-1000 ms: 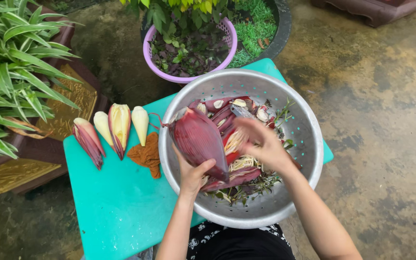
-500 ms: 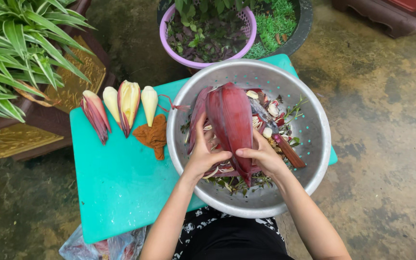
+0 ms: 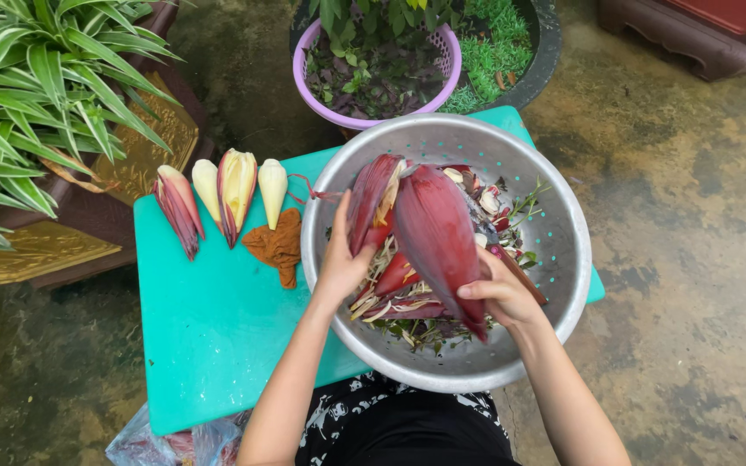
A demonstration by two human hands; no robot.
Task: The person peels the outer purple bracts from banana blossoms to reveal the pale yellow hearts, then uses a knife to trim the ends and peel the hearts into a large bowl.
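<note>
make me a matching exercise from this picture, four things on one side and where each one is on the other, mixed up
Things:
1. dark red banana blossom bract
2. pale peeled blossom hearts
3. purple basket of greens
4. striped-leaf plant

Places:
A. at the far edge of the turquoise table, beyond the metal bowl
B. held between the left hand and the right hand over the bowl
C. in a brown and gold pot left of the table
D. lying in a row on the table, left of the bowl

Pairs: 1-B, 2-D, 3-A, 4-C
</note>
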